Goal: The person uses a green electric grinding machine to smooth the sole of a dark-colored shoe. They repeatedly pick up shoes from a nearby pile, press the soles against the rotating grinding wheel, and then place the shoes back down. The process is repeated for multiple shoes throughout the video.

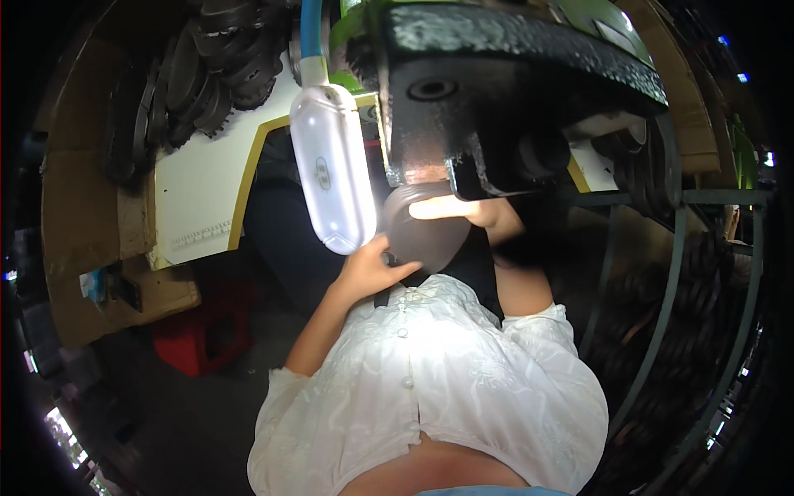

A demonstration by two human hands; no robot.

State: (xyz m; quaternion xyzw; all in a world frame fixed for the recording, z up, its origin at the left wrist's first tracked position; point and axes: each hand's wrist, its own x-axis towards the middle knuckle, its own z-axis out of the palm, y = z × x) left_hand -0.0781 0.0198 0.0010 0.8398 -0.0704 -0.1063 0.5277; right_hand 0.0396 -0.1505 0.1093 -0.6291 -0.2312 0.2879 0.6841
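Note:
A dark grey-brown shoe sole (428, 241) is held up under the head of a dark machine with green parts (529, 83). My left hand (372, 271) grips the sole's lower left edge, its thumb along the near rim. From the other side my right hand (471, 213) holds the upper right part, a pale finger lying across the surface. The sole's far end meets the machine's metal lower part (426, 169), where the contact is partly hidden. Just left of the sole hangs a lit, white oblong lamp (332, 169), close to my left hand.
Several dark soles (194, 74) are heaped at the back left on a white worktop (198, 194), beside cardboard (74, 207). A red stool (203, 335) stands low on the left. To the right a metal rack (672, 273) holds many dark pieces.

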